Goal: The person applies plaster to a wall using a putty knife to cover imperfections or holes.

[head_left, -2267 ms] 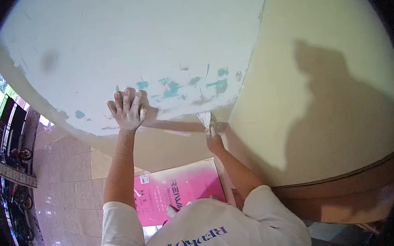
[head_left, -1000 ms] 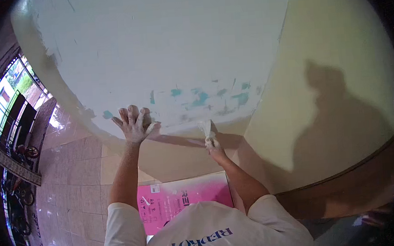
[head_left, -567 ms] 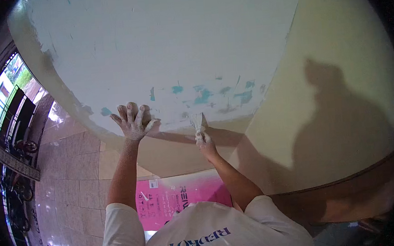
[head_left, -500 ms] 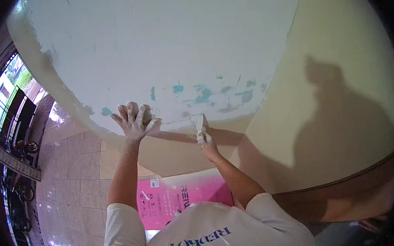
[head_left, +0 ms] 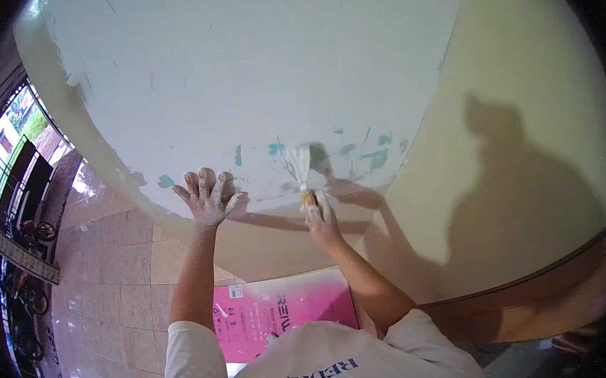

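My left hand (head_left: pixel 208 195), dusted with white, is spread out against the lower part of a white wall (head_left: pixel 266 65) that has teal and grey patches along it. To its right, my right hand (head_left: pixel 323 219) grips a putty knife (head_left: pixel 300 162) by its yellowish handle, the pale blade on or just over the patched area. The blade is slightly blurred. A cream wall (head_left: pixel 518 54) meets the white one on the right and carries a large shadow of a head and shoulders.
Below lies a pink cardboard box or sheet (head_left: pixel 245 323) on the tiled floor (head_left: pixel 106 287). At the far left are black railings (head_left: pixel 27 162), motorbikes (head_left: pixel 33 299) and an opening to outdoors. A brown ledge (head_left: pixel 522 314) runs under the cream wall.
The putty knife in my right hand has moved upward from the bottom edge of the white wall into the teal patches. My left hand remains spread on the wall.
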